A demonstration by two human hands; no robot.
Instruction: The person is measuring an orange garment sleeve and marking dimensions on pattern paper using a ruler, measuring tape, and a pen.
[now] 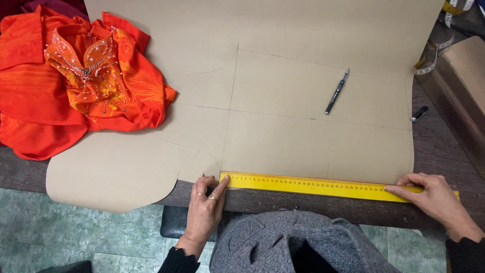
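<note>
A yellow ruler (313, 186) lies flat along the near edge of a large brown paper pattern (283, 101) marked with drawn lines. My left hand (206, 207) rests at the table's front edge, its index fingertip pressing the ruler's left end. My right hand (434, 197) lies flat with its fingertips pressing down on the ruler's right end. A dark pen (336, 92) lies loose on the paper, farther back and right of centre, apart from both hands.
A bright orange beaded garment (76, 81) is heaped at the back left, partly on the paper. A small dark object (419, 113) lies on the dark table (439, 141) at right, near a cardboard box (467, 76) and tape measure (429, 60). Green tiled floor (76, 232) shows below.
</note>
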